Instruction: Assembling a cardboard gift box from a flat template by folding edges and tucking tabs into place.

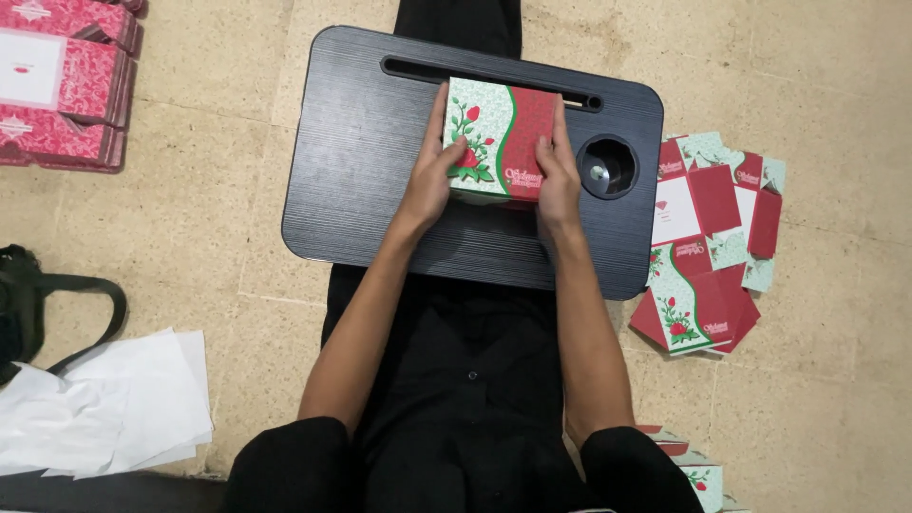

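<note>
Seen from above, looking down at a lap. Resting across the legs, a black lap desk (370,180) with a long slot along its far edge and a round cup recess (608,167) at its right. Near the desk's far middle, a small folded carton (499,133), white-green with a rose on its left half, red on its right. Left hand (432,180) closed around the carton's left side, thumb on top. Right hand (559,180) gripping the right side likewise. On the tiled floor just right of the desk, a loose pile of flat unfolded cartons (708,247). Far left, stacked red boxes (62,85); lower left, white paper sheets (114,404) beside a black bag strap (81,318).
</note>
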